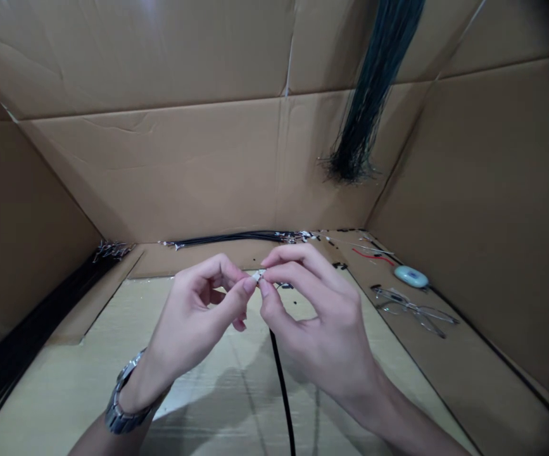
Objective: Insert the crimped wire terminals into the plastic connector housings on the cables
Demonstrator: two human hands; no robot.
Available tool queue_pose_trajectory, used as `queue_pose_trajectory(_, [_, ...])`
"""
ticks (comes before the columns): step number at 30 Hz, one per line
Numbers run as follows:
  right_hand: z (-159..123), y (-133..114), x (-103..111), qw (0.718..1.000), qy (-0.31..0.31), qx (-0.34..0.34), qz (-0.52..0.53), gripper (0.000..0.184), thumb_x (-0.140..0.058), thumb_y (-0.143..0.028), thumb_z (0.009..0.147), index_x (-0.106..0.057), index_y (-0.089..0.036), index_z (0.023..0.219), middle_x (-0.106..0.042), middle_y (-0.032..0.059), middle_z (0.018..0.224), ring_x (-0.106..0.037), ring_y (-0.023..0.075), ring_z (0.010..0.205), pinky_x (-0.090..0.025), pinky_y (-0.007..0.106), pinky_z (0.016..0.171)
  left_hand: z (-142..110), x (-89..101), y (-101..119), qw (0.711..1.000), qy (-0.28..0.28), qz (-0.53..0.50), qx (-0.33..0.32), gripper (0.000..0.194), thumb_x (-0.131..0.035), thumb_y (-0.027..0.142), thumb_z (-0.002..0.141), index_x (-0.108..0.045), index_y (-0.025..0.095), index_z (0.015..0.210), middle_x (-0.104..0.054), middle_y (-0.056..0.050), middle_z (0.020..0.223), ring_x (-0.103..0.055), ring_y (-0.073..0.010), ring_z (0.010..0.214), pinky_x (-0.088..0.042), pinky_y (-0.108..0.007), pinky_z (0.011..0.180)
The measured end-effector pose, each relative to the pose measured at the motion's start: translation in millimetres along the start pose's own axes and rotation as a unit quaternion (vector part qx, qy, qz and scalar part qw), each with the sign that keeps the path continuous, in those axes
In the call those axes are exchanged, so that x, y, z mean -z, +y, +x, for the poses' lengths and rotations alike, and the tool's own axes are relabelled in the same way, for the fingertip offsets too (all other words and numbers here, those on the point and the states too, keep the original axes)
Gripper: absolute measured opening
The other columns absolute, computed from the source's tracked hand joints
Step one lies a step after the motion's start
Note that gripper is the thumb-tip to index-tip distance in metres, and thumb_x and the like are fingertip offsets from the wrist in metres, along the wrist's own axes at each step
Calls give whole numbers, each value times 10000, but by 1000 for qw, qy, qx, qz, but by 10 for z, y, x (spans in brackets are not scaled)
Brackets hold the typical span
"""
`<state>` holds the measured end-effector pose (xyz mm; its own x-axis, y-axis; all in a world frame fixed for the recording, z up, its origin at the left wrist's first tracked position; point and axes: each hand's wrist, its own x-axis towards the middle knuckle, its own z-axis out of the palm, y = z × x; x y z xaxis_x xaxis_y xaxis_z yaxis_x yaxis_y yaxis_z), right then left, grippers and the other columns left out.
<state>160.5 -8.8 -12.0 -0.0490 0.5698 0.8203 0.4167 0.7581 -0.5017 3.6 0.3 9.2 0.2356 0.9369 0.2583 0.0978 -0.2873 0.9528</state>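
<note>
Between the fingertips of both hands is a small white connector (258, 275), held above the middle of the work surface. My left hand (210, 304) pinches its left side with thumb and forefinger. From the right, my right hand (315, 304) pinches close to the connector's other side, where thin wire ends seem to show; the fingers cover most of it. A black cable (281, 386) runs from below the hands down to the bottom edge of the view. Whether it joins the connector is hidden.
Black cables (236, 237) lie along the back wall, and a thick black bundle (41, 316) lies at left. Dark thin wires (373, 88) hang at upper right. On the right are eyeglasses (416, 309), a pale oval object (411, 276) and a red wire (373, 256). Cardboard walls surround the surface.
</note>
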Motion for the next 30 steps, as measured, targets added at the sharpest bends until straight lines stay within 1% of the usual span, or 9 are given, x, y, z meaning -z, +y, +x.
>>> queue_pose_trajectory(6, [43,16,9,999,-5,-28,24,169,-581,-42,855,-630,-155,739,-629,37,872,-634,116,801,-521,230,712,2,-31,-65,1000,0,-30,-1,210,-694,264,897,-608,165,733,-641,40,598,-599,-74,491,-552,-157,487])
queue_pose_trajectory(10, [64,63,-9,998,-6,-42,49,176,-586,-45,857,-616,-156,723,-635,28,832,-626,111,786,-518,226,704,28,-14,-102,999,2,-19,-38,195,-703,289,910,-629,171,775,-641,41,633,-622,-82,533,-558,-162,521])
queue_pose_trajectory(13, [53,93,-19,1000,5,-12,28,163,-587,-43,884,-640,-144,768,-617,40,858,-613,112,798,-523,236,711,71,42,-119,998,2,18,-54,232,-693,356,928,-641,171,799,-639,36,636,-627,-85,551,-541,-160,536])
queue_pose_trajectory(15, [33,103,-11,999,10,34,-11,147,-587,-25,886,-658,-131,812,-598,64,921,-605,126,843,-540,261,744,92,90,-119,999,0,35,-41,372,-644,428,957,-594,161,704,-592,44,542,-572,-58,477,-478,-128,497])
queue_pose_trajectory(19, [1,100,42,984,-17,140,-113,130,-607,-4,874,-671,-117,869,-579,123,1058,-604,190,978,-570,336,822,96,152,-95,990,-114,-55,58,543,-596,520,965,-500,153,577,-440,73,385,-463,-23,321,-343,-91,373])
queue_pose_trajectory(21, [5,99,69,971,-24,180,-155,112,-622,-22,884,-672,-121,896,-582,135,1094,-606,212,1004,-574,362,829,91,162,-86,969,-175,-134,111,492,-636,514,941,-550,152,619,-466,74,423,-518,-47,332,-407,-101,368])
queue_pose_trajectory(23, [21,101,83,966,-18,199,-165,106,-628,-32,891,-669,-127,913,-578,133,1109,-605,210,1014,-578,362,832,91,166,-89,949,-202,-197,138,409,-677,475,924,-605,154,682,-530,61,488,-575,-70,378,-489,-129,388])
queue_pose_trajectory(26, [45,96,78,976,2,184,-118,131,-627,-15,885,-658,-140,910,-556,108,1109,-594,177,1034,-585,323,849,97,157,-108,936,-214,-245,136,300,-692,398,930,-656,158,754,-595,42,554,-629,-91,450,-547,-152,407])
queue_pose_trajectory(30, [40,48,63,992,28,119,-40,159,-641,-11,875,-659,-160,926,-537,68,1093,-586,143,1035,-575,286,848,75,116,-113,939,-213,-254,92,241,-661,343,962,-704,151,822,-637,19,617,-662,-99,540,-597,-166,461])
